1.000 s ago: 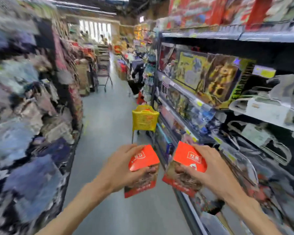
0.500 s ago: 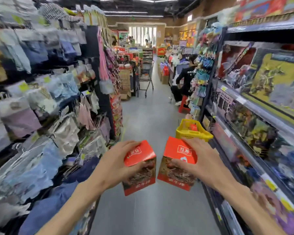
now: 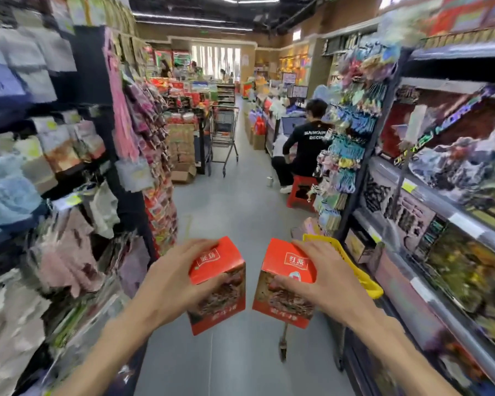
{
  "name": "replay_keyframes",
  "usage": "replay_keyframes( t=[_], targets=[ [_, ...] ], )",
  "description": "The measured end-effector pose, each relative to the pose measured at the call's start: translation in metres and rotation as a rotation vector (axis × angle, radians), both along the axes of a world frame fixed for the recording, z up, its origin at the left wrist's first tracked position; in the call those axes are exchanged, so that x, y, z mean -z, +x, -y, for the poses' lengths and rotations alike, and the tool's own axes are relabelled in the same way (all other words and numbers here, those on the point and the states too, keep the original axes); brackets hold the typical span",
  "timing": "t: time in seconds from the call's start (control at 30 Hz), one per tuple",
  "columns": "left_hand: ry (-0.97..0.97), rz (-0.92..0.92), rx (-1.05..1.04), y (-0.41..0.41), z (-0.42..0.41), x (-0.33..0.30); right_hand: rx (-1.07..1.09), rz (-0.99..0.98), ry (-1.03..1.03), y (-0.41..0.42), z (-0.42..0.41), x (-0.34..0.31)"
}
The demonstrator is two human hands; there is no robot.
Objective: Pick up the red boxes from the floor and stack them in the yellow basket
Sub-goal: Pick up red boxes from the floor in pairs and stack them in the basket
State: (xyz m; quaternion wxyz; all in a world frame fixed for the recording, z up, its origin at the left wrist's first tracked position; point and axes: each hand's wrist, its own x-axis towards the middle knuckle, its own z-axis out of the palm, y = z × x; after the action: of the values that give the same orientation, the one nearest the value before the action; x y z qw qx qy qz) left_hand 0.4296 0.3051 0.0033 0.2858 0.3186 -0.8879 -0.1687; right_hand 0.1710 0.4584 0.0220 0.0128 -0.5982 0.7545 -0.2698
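I carry two red boxes at waist height in a shop aisle. My left hand [image 3: 173, 280] grips the left red box [image 3: 222, 292] from its left side, thumb on the front face. My right hand [image 3: 323, 277] grips the right red box [image 3: 283, 284] from its right side, fingers over the top. The boxes are a small gap apart. The yellow basket [image 3: 360, 274] stands on a wheeled frame just behind and to the right of my right hand; only its rim shows and its inside is hidden.
Hanging clothing racks [image 3: 49, 172] line the left side, toy shelves [image 3: 446, 195] the right. A person in black [image 3: 303, 150] sits on a red stool [image 3: 300, 192] ahead on the right. A metal trolley [image 3: 225, 135] stands farther down the grey floor [image 3: 235, 212].
I have walked forward along the aisle. The yellow basket has come much closer, now right beside my right hand. Both hands keep the same hold on the boxes.
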Motion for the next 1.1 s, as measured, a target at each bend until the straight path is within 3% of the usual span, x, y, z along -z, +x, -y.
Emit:
replay_keyframes(
  t=[0.27,0.57,0.83,1.1],
  targets=[
    [-0.019,0.102,0.222,-0.166,0.217,-0.012,0.208,0.030,-0.009,-0.127,0.158,-0.004],
    [-0.056,0.160,0.520,-0.397,0.382,0.014,0.457,0.019,-0.024,-0.301,0.284,0.038],
    [-0.082,0.268,0.866,-0.607,0.470,0.040,0.829,-0.008,0.038,-0.435,0.324,0.075],
    [-0.072,0.317,1.302,-0.779,0.502,0.108,1.281,0.064,0.141,-0.480,0.339,0.133]
  ],
)
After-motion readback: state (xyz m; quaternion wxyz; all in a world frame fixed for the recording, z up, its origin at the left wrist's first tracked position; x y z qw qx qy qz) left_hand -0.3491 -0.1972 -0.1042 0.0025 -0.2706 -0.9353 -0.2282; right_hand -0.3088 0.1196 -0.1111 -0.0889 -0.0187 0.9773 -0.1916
